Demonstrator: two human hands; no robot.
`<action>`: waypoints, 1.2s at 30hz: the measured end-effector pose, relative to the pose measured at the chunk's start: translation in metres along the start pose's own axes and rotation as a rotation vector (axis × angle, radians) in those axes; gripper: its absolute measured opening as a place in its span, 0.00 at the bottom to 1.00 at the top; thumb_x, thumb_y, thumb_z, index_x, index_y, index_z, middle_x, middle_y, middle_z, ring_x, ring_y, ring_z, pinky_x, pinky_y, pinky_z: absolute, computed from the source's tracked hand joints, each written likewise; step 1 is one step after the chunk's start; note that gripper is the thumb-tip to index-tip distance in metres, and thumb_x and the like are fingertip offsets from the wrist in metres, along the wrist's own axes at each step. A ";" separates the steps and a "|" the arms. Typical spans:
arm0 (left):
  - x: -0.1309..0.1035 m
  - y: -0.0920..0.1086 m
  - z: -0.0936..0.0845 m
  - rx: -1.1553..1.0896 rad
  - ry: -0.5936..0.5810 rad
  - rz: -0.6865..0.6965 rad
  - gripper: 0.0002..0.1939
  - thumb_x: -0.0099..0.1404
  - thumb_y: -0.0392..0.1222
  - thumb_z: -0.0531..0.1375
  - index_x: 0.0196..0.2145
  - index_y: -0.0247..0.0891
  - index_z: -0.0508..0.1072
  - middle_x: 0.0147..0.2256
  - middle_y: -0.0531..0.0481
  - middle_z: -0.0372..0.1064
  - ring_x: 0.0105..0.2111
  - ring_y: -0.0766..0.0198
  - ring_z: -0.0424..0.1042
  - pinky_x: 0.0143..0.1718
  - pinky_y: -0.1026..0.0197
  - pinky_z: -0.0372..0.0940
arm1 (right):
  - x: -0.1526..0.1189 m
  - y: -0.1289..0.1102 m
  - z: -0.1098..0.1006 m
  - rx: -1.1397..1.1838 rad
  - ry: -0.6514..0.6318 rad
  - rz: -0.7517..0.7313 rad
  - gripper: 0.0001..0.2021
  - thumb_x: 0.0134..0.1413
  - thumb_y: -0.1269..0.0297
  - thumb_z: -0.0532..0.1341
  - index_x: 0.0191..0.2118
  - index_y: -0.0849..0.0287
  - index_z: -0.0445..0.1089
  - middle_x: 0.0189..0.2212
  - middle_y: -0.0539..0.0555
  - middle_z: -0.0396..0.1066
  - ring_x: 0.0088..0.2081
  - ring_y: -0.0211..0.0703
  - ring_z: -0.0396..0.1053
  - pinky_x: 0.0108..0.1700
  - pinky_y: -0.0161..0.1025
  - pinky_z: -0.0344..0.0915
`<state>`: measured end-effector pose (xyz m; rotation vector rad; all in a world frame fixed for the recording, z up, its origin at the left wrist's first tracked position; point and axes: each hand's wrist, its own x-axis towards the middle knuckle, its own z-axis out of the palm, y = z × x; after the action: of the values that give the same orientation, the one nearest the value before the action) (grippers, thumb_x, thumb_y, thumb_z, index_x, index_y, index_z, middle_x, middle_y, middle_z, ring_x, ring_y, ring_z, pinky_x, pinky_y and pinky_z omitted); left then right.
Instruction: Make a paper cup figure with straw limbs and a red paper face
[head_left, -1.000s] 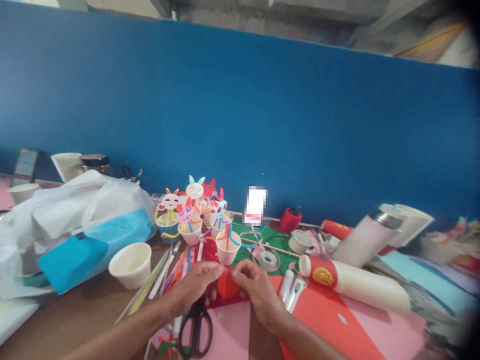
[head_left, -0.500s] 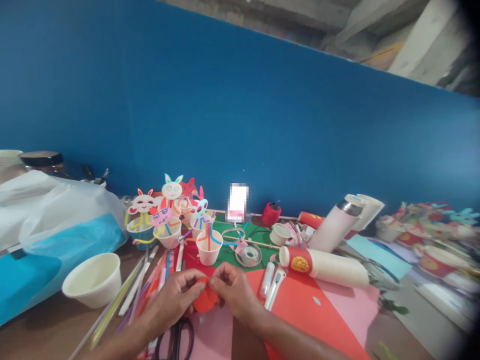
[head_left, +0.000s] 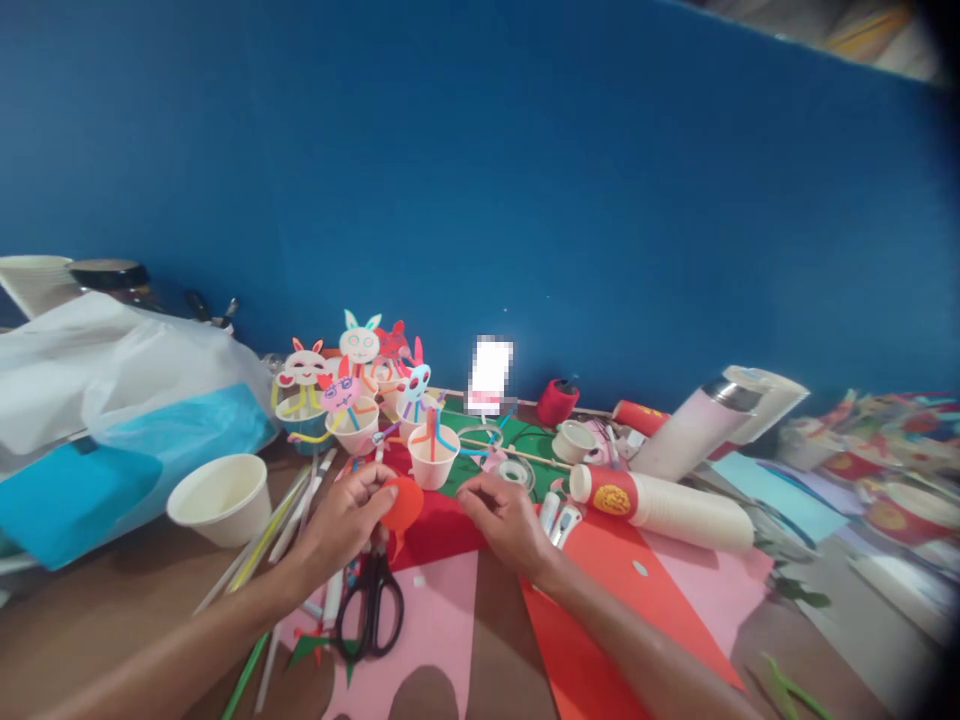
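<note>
My left hand (head_left: 352,515) pinches a round piece of red-orange paper (head_left: 405,505), with a narrow strip of the same colour hanging below it. To its right, my right hand (head_left: 508,522) is closed with thumb and fingers together; whatever may be between the fingertips is too small to make out. Just beyond both hands stands a white paper cup (head_left: 433,462) with coloured pipe cleaners rising from it. Black-handled scissors (head_left: 370,612) lie below my left hand, blades partly hidden. A roll of tape (head_left: 517,474) rests behind my right hand.
Several cups with paper animal faces (head_left: 360,345) stand at back left. A wide white bowl (head_left: 221,500) and loose pipe cleaners (head_left: 262,555) lie left. On the right are stacked paper cups (head_left: 690,517), a utility knife (head_left: 566,525), red paper (head_left: 592,640) and a flask (head_left: 694,420).
My right hand has let go of the red-orange paper and moved right, while my left hand keeps hold of it. The camera view has tilted, showing more of the near table.
</note>
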<state>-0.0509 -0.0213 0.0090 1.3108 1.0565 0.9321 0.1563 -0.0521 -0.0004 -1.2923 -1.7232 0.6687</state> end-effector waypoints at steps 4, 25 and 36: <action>0.006 0.001 -0.010 0.003 0.040 0.078 0.09 0.58 0.45 0.57 0.34 0.37 0.66 0.19 0.58 0.65 0.14 0.72 0.61 0.15 0.72 0.53 | -0.007 0.001 0.008 -0.226 -0.121 -0.231 0.10 0.59 0.67 0.53 0.37 0.59 0.72 0.30 0.53 0.71 0.32 0.39 0.67 0.34 0.34 0.60; 0.015 0.047 -0.038 -0.256 0.316 0.367 0.12 0.55 0.43 0.62 0.36 0.36 0.67 0.17 0.58 0.65 0.11 0.75 0.58 0.12 0.73 0.52 | -0.032 -0.016 0.036 -0.530 -0.509 -0.650 0.15 0.61 0.52 0.52 0.49 0.52 0.65 0.52 0.55 0.66 0.49 0.45 0.63 0.53 0.46 0.51; 0.018 0.034 -0.039 -0.197 0.238 0.378 0.09 0.59 0.43 0.60 0.36 0.37 0.66 0.15 0.60 0.64 0.11 0.74 0.58 0.13 0.73 0.52 | -0.030 -0.019 0.034 -0.533 -0.515 -0.621 0.16 0.58 0.54 0.57 0.49 0.53 0.65 0.51 0.54 0.66 0.49 0.44 0.63 0.52 0.45 0.53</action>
<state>-0.0813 0.0091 0.0427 1.2774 0.8805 1.4685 0.1205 -0.0840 -0.0109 -0.8470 -2.6928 0.1721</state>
